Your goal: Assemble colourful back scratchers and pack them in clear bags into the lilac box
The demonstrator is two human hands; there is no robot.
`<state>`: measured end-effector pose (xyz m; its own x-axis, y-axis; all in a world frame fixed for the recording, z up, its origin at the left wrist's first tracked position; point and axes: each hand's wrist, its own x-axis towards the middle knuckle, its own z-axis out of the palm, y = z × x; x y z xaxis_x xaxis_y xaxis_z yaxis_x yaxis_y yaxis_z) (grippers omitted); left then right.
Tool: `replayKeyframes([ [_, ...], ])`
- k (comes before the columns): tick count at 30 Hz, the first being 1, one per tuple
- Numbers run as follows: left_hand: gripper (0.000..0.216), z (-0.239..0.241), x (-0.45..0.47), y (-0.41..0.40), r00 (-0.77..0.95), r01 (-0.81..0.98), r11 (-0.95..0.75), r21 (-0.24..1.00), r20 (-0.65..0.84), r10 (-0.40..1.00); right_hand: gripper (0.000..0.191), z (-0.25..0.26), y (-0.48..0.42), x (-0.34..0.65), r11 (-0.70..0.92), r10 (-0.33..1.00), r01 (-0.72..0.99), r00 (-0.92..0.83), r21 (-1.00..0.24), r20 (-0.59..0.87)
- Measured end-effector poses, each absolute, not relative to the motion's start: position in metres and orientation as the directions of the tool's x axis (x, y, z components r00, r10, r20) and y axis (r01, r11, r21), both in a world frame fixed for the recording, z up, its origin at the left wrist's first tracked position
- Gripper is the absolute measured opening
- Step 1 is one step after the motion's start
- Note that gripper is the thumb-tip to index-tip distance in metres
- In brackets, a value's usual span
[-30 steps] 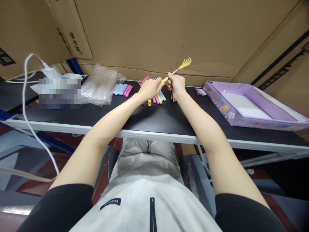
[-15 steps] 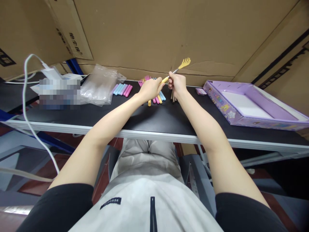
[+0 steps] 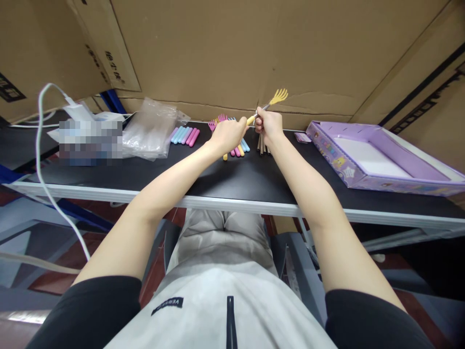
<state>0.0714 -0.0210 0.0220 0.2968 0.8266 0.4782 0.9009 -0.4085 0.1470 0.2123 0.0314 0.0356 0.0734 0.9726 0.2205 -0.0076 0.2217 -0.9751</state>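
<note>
Above the table, a back scratcher (image 3: 279,96) with a yellow claw head, metal rod and yellow handle points up to the right. My left hand (image 3: 229,134) is closed round its handle. My right hand (image 3: 269,123) pinches the metal rod between handle and claw. Under and behind my left hand lie several back scratchers (image 3: 222,118) with pink, yellow and blue parts, partly hidden by that hand. Below my right hand, several brown metal rods (image 3: 262,145) lie on the table, their far ends covered.
Left of my hands lie a row of pastel handles (image 3: 184,135) and clear plastic bags (image 3: 150,133). A purple shallow box (image 3: 363,180) stands right, beside a small pink card (image 3: 302,137). Cardboard (image 3: 225,53) walls the back; a white cable (image 3: 54,194) hangs left.
Both hands keep their hold on the back scratcher. My right hand and the claw head have shifted very slightly to the right; little else differs.
</note>
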Motion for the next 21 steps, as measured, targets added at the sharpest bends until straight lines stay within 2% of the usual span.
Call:
replayKeyframes([
  [8, 0.030, 0.026, 0.075, -0.028, 0.271, 0.909, -0.381, 0.167, 0.457, 0.847, 0.048, 0.037, 0.030, 0.216, 0.196, 0.976, -0.018, 0.105, -0.980, 0.193],
  [12, 0.032, 0.023, 0.072, -0.036, 0.297, 0.910, -0.389, 0.143, 0.427, 0.854, 0.040, 0.035, 0.027, 0.222, 0.178, 0.984, -0.040, 0.034, -0.983, 0.176],
  [17, 0.033, 0.012, 0.077, -0.032, 0.335, 0.884, -0.438, 0.164, 0.432, 0.837, 0.051, 0.052, 0.037, 0.223, 0.270, 0.962, -0.100, -0.017, -0.958, 0.273],
  [19, 0.034, 0.010, 0.081, -0.025, 0.341, 0.862, -0.470, 0.191, 0.467, 0.816, 0.056, 0.067, 0.039, 0.218, 0.220, 0.975, -0.167, 0.016, -0.961, 0.221],
  [21, 0.036, 0.013, 0.085, -0.019, 0.328, 0.845, -0.487, 0.221, 0.504, 0.799, 0.058, 0.083, 0.038, 0.211, 0.114, 0.993, -0.284, 0.065, -0.952, 0.100],
])
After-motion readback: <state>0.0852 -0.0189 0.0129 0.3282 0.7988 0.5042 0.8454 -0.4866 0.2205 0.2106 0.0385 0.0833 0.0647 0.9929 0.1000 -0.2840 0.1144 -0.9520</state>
